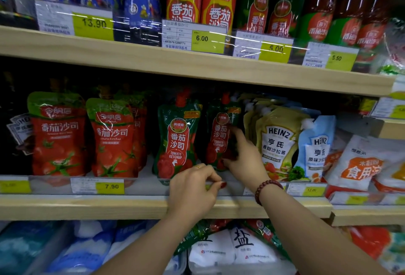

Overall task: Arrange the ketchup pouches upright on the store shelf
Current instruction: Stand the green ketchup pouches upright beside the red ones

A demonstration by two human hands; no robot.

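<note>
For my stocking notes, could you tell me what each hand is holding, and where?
The right hand grips the green pouch by its lower right edge. The left hand holds nothing; it rests on the shelf rail.

there is a single view, from a wide-angle camera worn on the person's head. it faces straight into a pale wooden middle shelf (87,206) of a store rack, level with it, near enough that both bare forearms reach in from the bottom edge. the pale wooden upper shelf (131,55) crosses the frame above and slopes down to the right, bent by the wide lens. a lower tier shows along the bottom, seen from above. the edges are blurred and stretched.
</note>
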